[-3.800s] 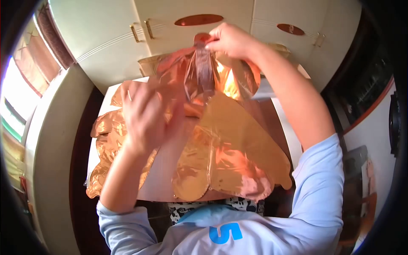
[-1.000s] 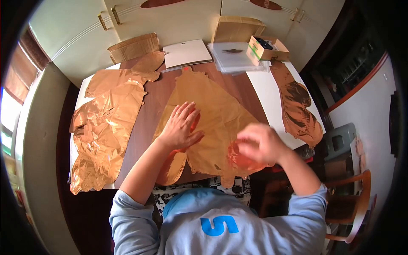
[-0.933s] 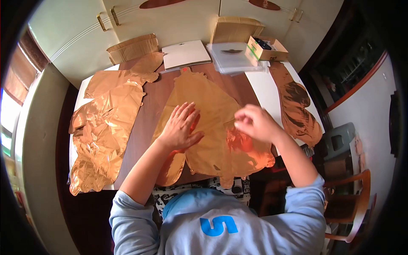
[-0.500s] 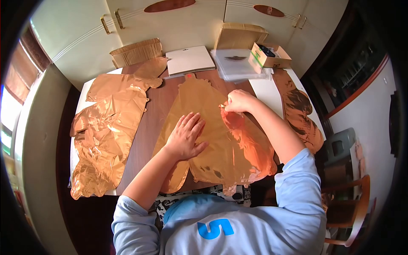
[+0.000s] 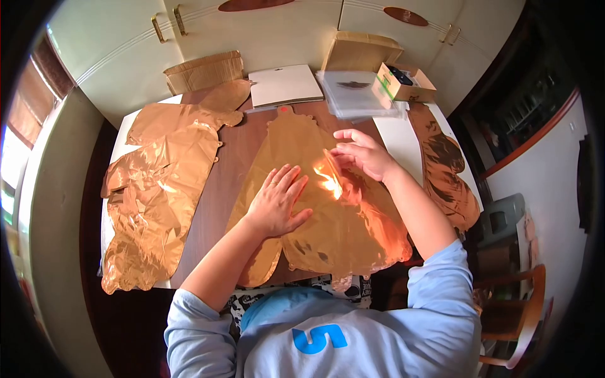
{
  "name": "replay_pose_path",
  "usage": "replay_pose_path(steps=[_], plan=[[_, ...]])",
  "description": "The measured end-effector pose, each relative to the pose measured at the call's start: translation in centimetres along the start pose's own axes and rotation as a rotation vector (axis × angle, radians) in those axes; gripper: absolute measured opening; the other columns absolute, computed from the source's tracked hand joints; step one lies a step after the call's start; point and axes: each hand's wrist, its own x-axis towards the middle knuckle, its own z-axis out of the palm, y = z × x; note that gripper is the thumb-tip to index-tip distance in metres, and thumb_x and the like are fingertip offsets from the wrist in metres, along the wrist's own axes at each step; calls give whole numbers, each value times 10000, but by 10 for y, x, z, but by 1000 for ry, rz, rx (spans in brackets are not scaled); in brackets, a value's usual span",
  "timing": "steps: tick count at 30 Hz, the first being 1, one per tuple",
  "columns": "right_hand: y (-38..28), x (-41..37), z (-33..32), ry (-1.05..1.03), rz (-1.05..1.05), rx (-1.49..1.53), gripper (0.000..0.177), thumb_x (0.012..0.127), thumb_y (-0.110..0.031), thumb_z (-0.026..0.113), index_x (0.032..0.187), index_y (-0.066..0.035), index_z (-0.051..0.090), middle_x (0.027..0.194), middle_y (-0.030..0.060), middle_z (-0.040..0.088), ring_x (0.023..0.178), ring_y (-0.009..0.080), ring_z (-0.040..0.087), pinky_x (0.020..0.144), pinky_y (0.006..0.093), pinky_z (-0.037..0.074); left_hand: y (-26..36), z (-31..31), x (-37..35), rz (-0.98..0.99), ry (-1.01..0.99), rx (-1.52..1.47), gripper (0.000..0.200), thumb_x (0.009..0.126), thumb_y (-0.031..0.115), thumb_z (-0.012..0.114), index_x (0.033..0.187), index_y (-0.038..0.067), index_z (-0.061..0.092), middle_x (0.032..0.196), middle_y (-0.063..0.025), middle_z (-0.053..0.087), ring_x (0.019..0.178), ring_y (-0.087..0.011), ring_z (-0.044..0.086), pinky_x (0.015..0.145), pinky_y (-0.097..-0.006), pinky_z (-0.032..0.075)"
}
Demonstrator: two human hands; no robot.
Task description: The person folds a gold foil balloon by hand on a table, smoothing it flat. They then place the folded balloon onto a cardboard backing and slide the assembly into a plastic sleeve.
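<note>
A large flat rose-gold foil balloon (image 5: 296, 135) lies across the middle of the brown table (image 5: 224, 167). My left hand (image 5: 277, 201) rests flat on its lower middle, fingers spread, pressing it down. My right hand (image 5: 364, 154) is just right of it and pinches a folded-over flap of the same balloon, lifted a little off the sheet. The flap catches a bright glare beside my thumb. The balloon's lower lobes hang over the near table edge above my lap.
Several crumpled foil balloons (image 5: 157, 189) cover the table's left side, and another (image 5: 447, 176) lies along the right edge. At the back are flat cardboard (image 5: 205, 70), a white booklet (image 5: 283, 85), clear plastic sleeves (image 5: 356, 94) and a small open box (image 5: 406, 85). A chair (image 5: 517, 315) stands at the lower right.
The balloon, held up before, now lies on the table. My right hand carried its right flap from the near edge up and over towards the middle. My left hand stayed flat.
</note>
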Motion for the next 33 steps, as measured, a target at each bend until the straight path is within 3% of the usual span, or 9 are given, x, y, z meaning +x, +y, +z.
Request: replay_pose_path(steps=[1, 4, 5, 6, 8, 10, 24, 31, 33], plan=[[7, -3, -3, 16, 3, 71, 353, 903, -154, 708, 1201, -17, 577, 1095, 140, 671, 997, 208, 662, 838, 314, 524, 0, 0, -1, 0, -1, 1, 719, 851, 473, 654, 1395, 37, 479, 1469, -220, 429, 1400, -405, 367, 1167, -525, 270], [31, -6, -17, 168, -426, -925, 239, 884, -90, 684, 1113, -30, 650, 1078, 129, 691, 997, 223, 673, 835, 341, 534, 0, -1, -1, -8, -29, 11, 723, 869, 488, 625, 1409, 34, 467, 1482, -219, 415, 1412, -394, 351, 1177, -515, 255], [37, -10, -22, 134, -645, -1108, 235, 834, -43, 676, 1068, -41, 691, 1082, 128, 699, 1021, 269, 669, 842, 382, 542, 1, -3, 0, -18, -57, 16, 729, 885, 506, 597, 1421, 31, 456, 1492, -216, 404, 1421, -385, 337, 1187, -505, 242], [29, -23, -12, 98, -529, -1230, 341, 781, -34, 687, 1122, -43, 683, 1135, 146, 686, 1069, 337, 643, 903, 415, 521, 1, -4, 1, -28, -83, 22, 737, 901, 524, 569, 1433, 28, 444, 1503, -213, 392, 1431, -376, 323, 1196, -496, 229], [42, -18, -11, 83, -788, -1233, 373, 780, -94, 701, 1151, -52, 682, 1199, 153, 663, 1118, 346, 620, 957, 431, 484, 2, -5, 1, -23, -70, 29, 734, 901, 520, 570, 1428, 24, 448, 1499, -216, 398, 1427, -378, 330, 1195, -497, 232], [43, -17, -3, 56, -861, -1311, 401, 850, -181, 701, 1217, -29, 650, 1291, 144, 631, 1175, 309, 604, 1014, 420, 457, 2, -4, 1, -17, -58, 28, 732, 898, 518, 575, 1420, 18, 456, 1496, -218, 404, 1422, -380, 338, 1193, -499, 234], [55, -11, -5, -94, -605, -1591, 621, 984, -393, 539, 1476, -37, 408, 1540, 136, 406, 1435, 308, 350, 1183, 481, 250, 0, -1, 2, -6, -41, 30, 740, 887, 514, 590, 1398, -6, 463, 1491, -221, 408, 1420, -387, 342, 1190, -510, 237], [58, -11, -7, -99, -557, -1595, 658, 978, -438, 540, 1500, -72, 379, 1578, 120, 349, 1470, 309, 290, 1204, 506, 192, -4, -10, 3, -57, 56, -153, 692, 886, 448, 634, 1385, 4, 453, 1474, -224, 420, 1404, -389, 367, 1175, -521, 256], [62, -10, -9, -99, -563, -1592, 664, 973, -451, 544, 1500, -81, 383, 1582, 115, 342, 1473, 309, 284, 1207, 510, 186, -3, -17, 13, 53, 111, -87, 655, 887, 406, 650, 1374, 11, 460, 1467, -229, 423, 1398, -390, 376, 1167, -523, 267]])
